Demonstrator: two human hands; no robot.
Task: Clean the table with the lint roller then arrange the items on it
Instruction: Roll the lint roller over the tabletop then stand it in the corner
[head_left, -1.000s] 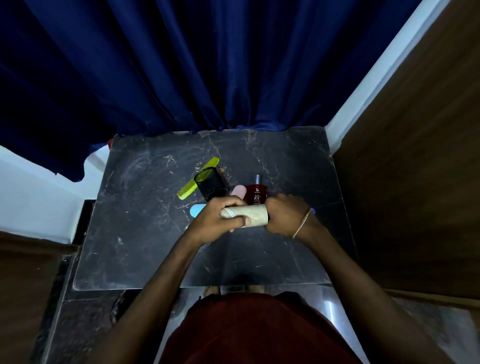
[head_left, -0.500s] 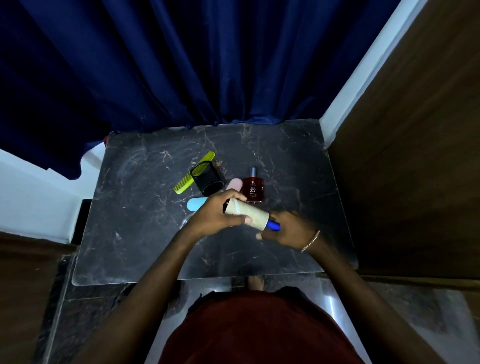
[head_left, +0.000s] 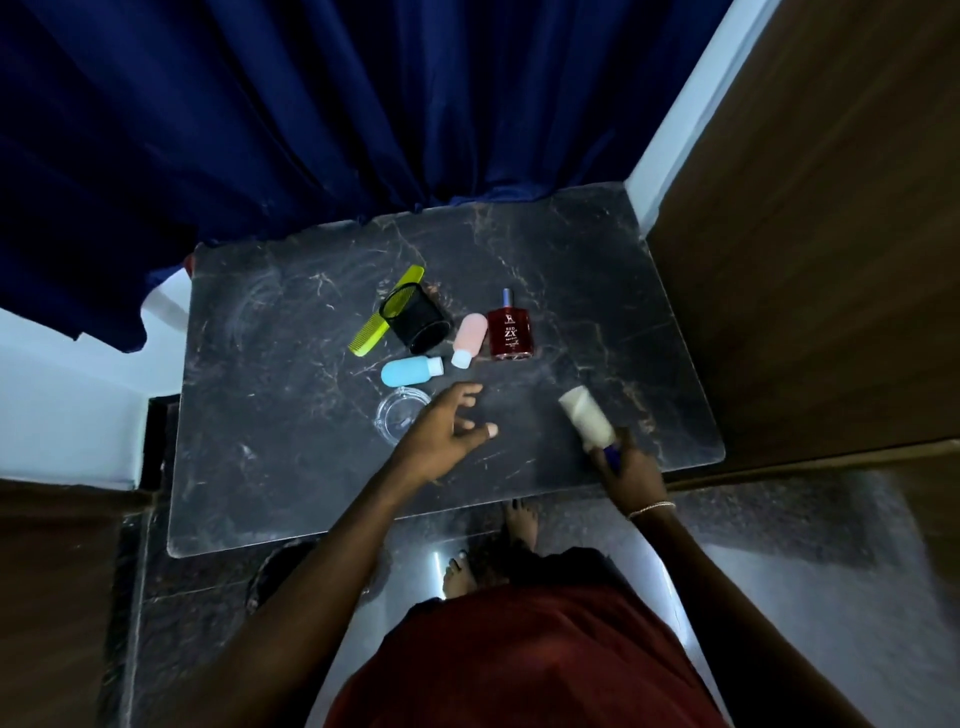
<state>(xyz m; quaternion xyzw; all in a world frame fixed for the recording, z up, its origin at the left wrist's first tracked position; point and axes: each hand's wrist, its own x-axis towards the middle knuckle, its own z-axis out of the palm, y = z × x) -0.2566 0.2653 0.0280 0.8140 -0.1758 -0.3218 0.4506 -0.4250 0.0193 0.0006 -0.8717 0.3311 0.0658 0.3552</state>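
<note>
A dark marble table (head_left: 270, 467) fills the middle of the view. My right hand (head_left: 631, 467) grips the blue handle of the lint roller (head_left: 587, 418), whose cream roll lies low over the table's right front part. My left hand (head_left: 447, 434) hovers open above the table's front middle, fingers spread, holding nothing. Behind it lie a yellow-green comb (head_left: 384, 317), a tipped black mesh cup (head_left: 415, 319), a blue bottle (head_left: 410, 370), a pink bottle (head_left: 469, 339), a red perfume bottle (head_left: 510, 332) and a clear glass ashtray (head_left: 397, 415).
A navy curtain (head_left: 363, 114) hangs behind the table. A wooden panel (head_left: 810, 260) stands close on the right, a white wall (head_left: 62, 405) on the left. My bare feet (head_left: 491, 551) stand on the glossy floor at the table's front edge.
My left hand has let go of the lint roller and opened. My right hand carried the roller right and down toward the table. The ashtray came into sight.
</note>
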